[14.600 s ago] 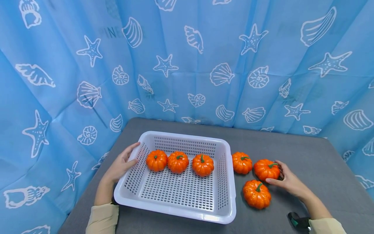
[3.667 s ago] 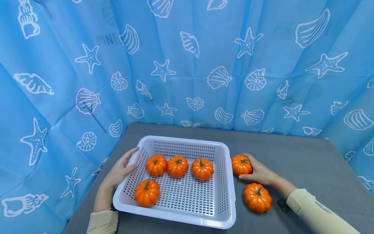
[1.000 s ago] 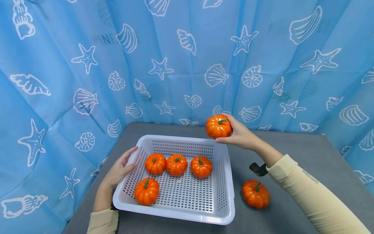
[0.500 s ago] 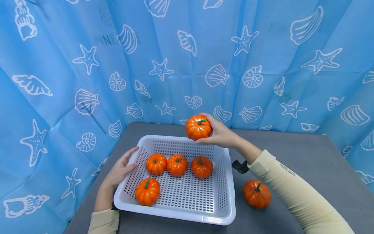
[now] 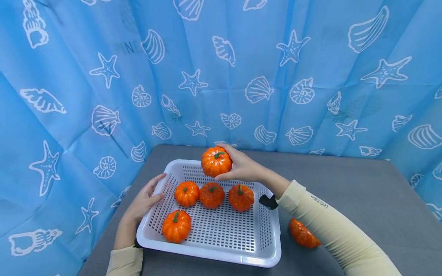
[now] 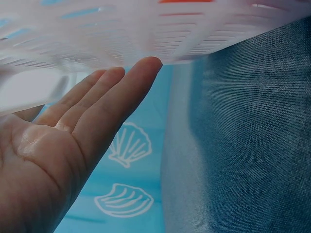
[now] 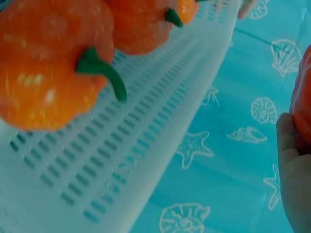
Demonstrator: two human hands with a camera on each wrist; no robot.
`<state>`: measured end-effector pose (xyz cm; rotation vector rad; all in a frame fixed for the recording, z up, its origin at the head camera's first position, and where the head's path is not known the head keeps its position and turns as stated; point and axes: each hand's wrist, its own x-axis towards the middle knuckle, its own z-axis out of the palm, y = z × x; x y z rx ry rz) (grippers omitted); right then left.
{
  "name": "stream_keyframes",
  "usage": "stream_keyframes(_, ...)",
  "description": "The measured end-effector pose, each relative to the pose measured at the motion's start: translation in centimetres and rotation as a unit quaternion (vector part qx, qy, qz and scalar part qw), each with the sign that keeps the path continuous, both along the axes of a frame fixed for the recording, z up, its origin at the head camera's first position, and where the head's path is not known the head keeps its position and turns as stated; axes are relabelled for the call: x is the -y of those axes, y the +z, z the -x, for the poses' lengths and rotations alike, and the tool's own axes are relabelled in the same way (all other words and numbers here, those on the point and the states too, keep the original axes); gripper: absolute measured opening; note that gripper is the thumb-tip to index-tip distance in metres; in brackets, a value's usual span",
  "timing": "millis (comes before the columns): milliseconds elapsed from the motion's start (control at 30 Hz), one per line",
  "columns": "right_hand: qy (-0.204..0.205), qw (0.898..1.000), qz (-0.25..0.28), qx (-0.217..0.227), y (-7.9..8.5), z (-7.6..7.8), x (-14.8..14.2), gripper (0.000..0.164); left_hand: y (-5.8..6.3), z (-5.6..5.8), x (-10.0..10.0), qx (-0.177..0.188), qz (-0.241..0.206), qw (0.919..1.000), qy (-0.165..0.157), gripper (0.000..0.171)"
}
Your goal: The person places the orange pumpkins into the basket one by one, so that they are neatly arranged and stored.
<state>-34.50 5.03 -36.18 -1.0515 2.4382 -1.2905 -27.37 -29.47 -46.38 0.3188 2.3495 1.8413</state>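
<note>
My right hand (image 5: 243,166) holds a small orange pumpkin (image 5: 215,161) with a green stem, raised over the back rim of the white plastic basket (image 5: 207,257). Its thumb is at the near side, its fingers behind. In the right wrist view, only an edge of that pumpkin (image 7: 303,102) shows. My left hand (image 5: 143,201) holds the basket's left rim, thumb over the top; in the left wrist view, its nearly straight fingers (image 6: 109,102) touch the outer wall. Inside lie several pumpkins: three in a back row, including a middle one (image 5: 211,195), and one at front left (image 5: 176,226).
Another pumpkin (image 5: 303,234) lies on the grey tabletop (image 5: 362,199) right of the basket, partly hidden by the right sleeve (image 5: 328,224). A blue curtain (image 5: 221,76) with white shell and starfish prints stands behind and to the left.
My right hand took the pumpkin from beside the basket, lifted it and carried it left, lowering slightly just now. Earlier, another pumpkin appeared at the basket's front left. My left hand stays put.
</note>
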Motion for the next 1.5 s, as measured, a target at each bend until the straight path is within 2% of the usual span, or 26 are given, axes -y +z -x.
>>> stream_keyframes(167, 0.017, 1.0, -0.009, 0.001, -0.7, -0.4, 1.1, 0.092, 0.0, 0.0, 0.0, 0.0, 0.005, 1.0, 0.005, 0.065)
stream_keyframes(400, 0.037, 0.999, -0.011, 0.037, -1.6, -0.9, 2.4, 0.09, 0.0, 0.0, 0.0, -0.001, 0.003, 1.0, 0.003, 0.065)
stream_keyframes(633, 0.086, 0.993, -0.028, 0.07, -2.8, -1.5, 3.2, 0.087, 0.0, 0.1, 0.0, -0.005, -0.003, 0.9999, -0.008, 0.064)
stream_keyframes(867, 0.116, 0.988, -0.094, 0.044, -3.7, -2.1, 3.8, 0.087, 0.0, 0.1, 0.1, -0.005, -0.009, 0.9998, -0.016, 0.064)
stream_keyframes(1167, 0.177, 0.965, -0.185, 0.059, -4.5, -2.7, 4.2, 0.092, 0.1, 0.1, 0.2, -0.006, -0.008, 0.9998, -0.016, 0.063)
stream_keyframes(1500, 0.208, 0.939, -0.268, 0.054, -5.2, -3.2, 4.5, 0.088, 0.0, 0.1, 0.2, -0.001, -0.003, 1.0, -0.01, 0.064)
